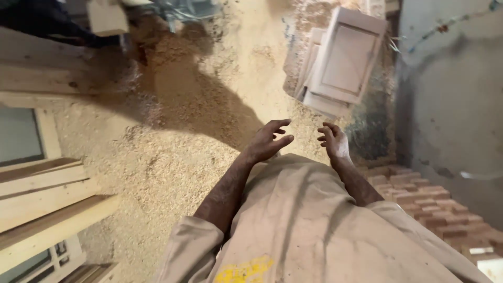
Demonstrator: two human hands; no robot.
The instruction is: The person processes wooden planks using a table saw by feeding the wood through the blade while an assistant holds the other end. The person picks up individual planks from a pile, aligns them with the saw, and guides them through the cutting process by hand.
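Sawdust floor (173,157) below; left hand (267,141) and right hand (334,140) spread, holding nothing

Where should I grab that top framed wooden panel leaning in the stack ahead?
Probably by the top panel long side edges, a hand on each from the front. It leans tilted on the stack, its raised frame exposed. Both the left hand and right hand are empty.

floor (173,141) – rough sawdust | panels (343,60) – smooth bare wood | shirt (309,220) – matt cloth

Sawdust-covered floor (173,157); panel doors (340,63), brick stack (429,204), timber frames (47,199) on it.
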